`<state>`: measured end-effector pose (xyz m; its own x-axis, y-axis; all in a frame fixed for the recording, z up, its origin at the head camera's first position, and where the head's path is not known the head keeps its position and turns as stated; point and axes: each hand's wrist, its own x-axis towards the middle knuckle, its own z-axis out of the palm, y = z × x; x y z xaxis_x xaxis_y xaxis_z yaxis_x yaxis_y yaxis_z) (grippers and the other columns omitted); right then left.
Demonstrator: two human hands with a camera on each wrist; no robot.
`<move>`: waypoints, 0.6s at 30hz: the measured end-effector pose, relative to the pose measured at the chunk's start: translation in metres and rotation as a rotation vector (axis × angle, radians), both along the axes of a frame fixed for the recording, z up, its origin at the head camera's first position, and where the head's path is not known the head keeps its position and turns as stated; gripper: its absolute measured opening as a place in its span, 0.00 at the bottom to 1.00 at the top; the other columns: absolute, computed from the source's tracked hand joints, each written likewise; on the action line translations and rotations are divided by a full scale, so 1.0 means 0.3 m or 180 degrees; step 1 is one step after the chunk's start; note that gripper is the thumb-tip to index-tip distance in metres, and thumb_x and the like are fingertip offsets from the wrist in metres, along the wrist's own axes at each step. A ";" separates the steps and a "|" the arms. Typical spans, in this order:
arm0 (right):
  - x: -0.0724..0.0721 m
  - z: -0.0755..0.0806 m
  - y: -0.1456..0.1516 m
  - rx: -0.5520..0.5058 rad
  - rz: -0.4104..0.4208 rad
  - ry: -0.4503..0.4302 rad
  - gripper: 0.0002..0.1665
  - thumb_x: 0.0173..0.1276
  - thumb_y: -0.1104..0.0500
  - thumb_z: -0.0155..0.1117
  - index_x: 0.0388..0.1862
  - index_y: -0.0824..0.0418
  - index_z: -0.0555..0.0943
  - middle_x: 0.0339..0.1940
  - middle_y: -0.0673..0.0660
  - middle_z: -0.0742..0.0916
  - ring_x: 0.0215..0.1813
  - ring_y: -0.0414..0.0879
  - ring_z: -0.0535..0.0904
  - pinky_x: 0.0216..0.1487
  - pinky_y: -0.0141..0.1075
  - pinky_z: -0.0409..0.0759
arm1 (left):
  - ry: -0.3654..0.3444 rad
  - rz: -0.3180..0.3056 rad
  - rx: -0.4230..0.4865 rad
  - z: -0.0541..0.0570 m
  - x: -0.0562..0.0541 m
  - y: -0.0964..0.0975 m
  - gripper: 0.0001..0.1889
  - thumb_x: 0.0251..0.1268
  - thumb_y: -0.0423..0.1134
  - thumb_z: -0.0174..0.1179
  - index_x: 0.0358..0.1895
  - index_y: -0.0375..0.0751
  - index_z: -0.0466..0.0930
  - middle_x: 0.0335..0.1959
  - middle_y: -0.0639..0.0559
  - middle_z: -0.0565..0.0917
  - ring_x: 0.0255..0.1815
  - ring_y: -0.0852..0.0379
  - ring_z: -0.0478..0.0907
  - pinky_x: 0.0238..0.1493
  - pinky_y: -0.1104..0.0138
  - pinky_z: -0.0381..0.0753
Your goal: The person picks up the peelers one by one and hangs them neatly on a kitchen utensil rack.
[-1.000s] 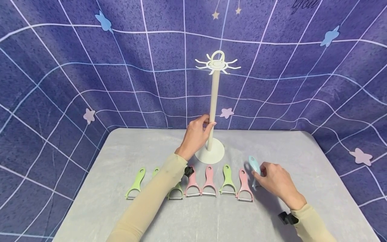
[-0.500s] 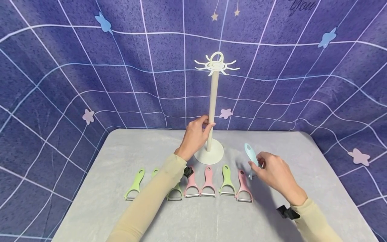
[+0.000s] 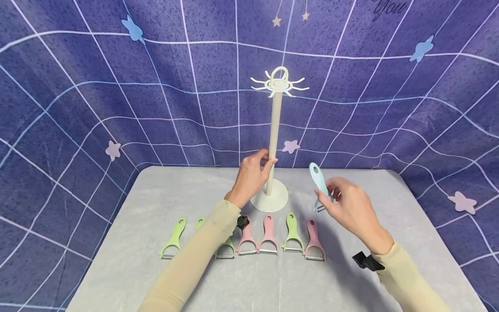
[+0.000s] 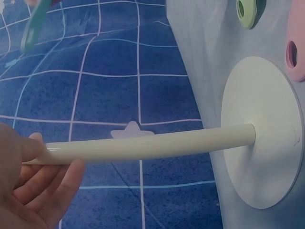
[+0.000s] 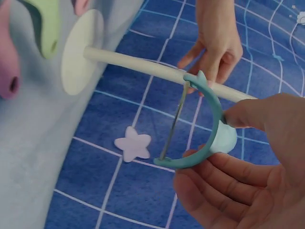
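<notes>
A cream stand (image 3: 275, 125) with a round base and a ring of hooks at its top stands near the back of the table. My left hand (image 3: 252, 175) grips its pole low down, thumb and fingers around it in the left wrist view. To the right of the stand, my right hand (image 3: 352, 208) pinches a light blue peeler (image 3: 319, 178) between thumb and fingers, lifted off the table. Its handle, with a hole at the end, points up; its blade (image 5: 175, 121) hangs at the lower end, plain in the right wrist view. The hooks hold nothing.
A row of peelers lies along the table (image 3: 273, 286): green ones (image 3: 292, 232) and pink ones (image 3: 313, 240), some partly behind my left sleeve (image 3: 199, 255). A purple patterned cloth (image 3: 218, 104) hangs behind and at both sides.
My right hand has raised the blue peeler from the right end of the row, moving up and slightly left, toward the back. The left hand keeps its hold on the pole.
</notes>
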<state>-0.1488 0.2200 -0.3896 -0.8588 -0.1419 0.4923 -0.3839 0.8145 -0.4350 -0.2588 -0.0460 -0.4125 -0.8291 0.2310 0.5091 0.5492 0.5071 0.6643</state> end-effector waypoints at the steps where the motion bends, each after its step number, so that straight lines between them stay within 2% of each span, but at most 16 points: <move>1: -0.004 0.009 -0.004 -0.0025 0.0005 0.0046 0.07 0.68 0.56 0.77 0.37 0.56 0.87 0.27 0.50 0.85 0.29 0.46 0.79 0.28 0.38 0.76 | -0.0001 -0.0001 0.0002 -0.001 0.000 0.000 0.12 0.82 0.45 0.63 0.53 0.38 0.84 0.45 0.45 0.90 0.43 0.49 0.92 0.44 0.65 0.92; 5: -0.021 0.043 -0.020 -0.0127 0.0051 0.0252 0.07 0.68 0.56 0.77 0.40 0.56 0.88 0.30 0.50 0.87 0.31 0.47 0.83 0.30 0.41 0.80 | -0.0014 0.0006 0.0007 -0.001 -0.001 0.002 0.12 0.82 0.44 0.63 0.53 0.38 0.84 0.46 0.45 0.90 0.43 0.49 0.92 0.44 0.64 0.93; 10: -0.045 0.080 -0.046 -0.0214 0.0136 0.0539 0.09 0.68 0.55 0.77 0.42 0.56 0.87 0.33 0.51 0.87 0.32 0.47 0.84 0.31 0.43 0.81 | -0.0012 0.0032 0.0040 -0.004 -0.004 0.006 0.12 0.81 0.43 0.64 0.53 0.37 0.84 0.46 0.43 0.90 0.41 0.48 0.92 0.44 0.57 0.94; 18: -0.084 0.133 -0.083 -0.0406 0.0360 0.0946 0.09 0.69 0.57 0.77 0.43 0.59 0.87 0.34 0.52 0.87 0.34 0.46 0.84 0.38 0.30 0.77 | 0.0076 0.0073 0.0010 -0.004 -0.004 0.007 0.12 0.81 0.44 0.65 0.52 0.38 0.85 0.45 0.44 0.91 0.39 0.50 0.92 0.42 0.64 0.93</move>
<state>-0.1739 0.1950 -0.3498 -0.6574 -0.1493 0.7386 -0.5940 0.7058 -0.3860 -0.2599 -0.0438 -0.4138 -0.8218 0.2105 0.5295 0.5532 0.5176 0.6527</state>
